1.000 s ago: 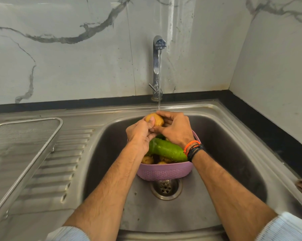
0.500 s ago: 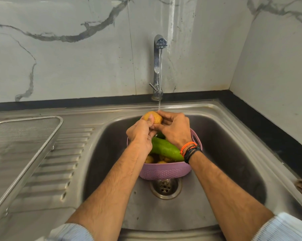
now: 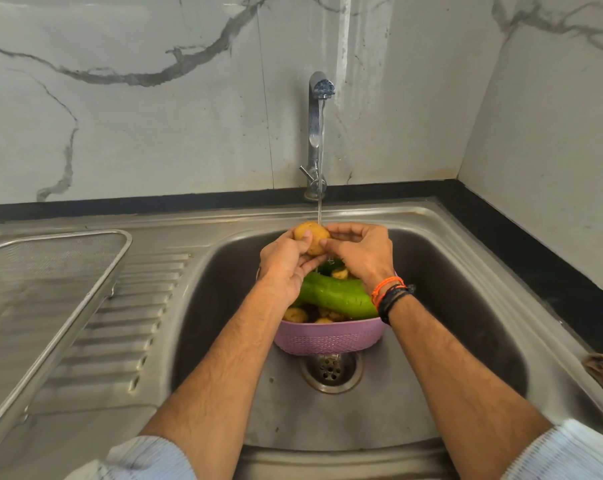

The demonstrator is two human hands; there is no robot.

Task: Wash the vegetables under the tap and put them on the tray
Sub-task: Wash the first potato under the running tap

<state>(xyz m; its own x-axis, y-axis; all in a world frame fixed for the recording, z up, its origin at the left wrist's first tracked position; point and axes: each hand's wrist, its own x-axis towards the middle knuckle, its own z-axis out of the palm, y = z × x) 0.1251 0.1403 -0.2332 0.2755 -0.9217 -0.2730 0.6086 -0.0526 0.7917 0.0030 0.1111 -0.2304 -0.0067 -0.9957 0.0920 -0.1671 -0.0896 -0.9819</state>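
Both hands have turned the potato (image 3: 312, 237) slightly under the tap (image 3: 319, 133), left hand (image 3: 284, 268) and right hand (image 3: 360, 252) each clamped on it above the basket (image 3: 328, 336) in the steel sink (image 3: 449, 271). Washing is underway; next it likely goes left onto the mesh tray (image 3: 68, 306), the smooth green gourd (image 3: 334, 294) unwashed, I judge

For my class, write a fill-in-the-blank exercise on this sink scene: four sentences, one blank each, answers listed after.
1. Both hands hold a ____ under the tap.
2. The long green vegetable lies in a ____ colander.
3. The mesh tray sits to the ____ of the sink basin.
4. The orange band is on the ____ wrist.

Answers: potato; purple; left; right
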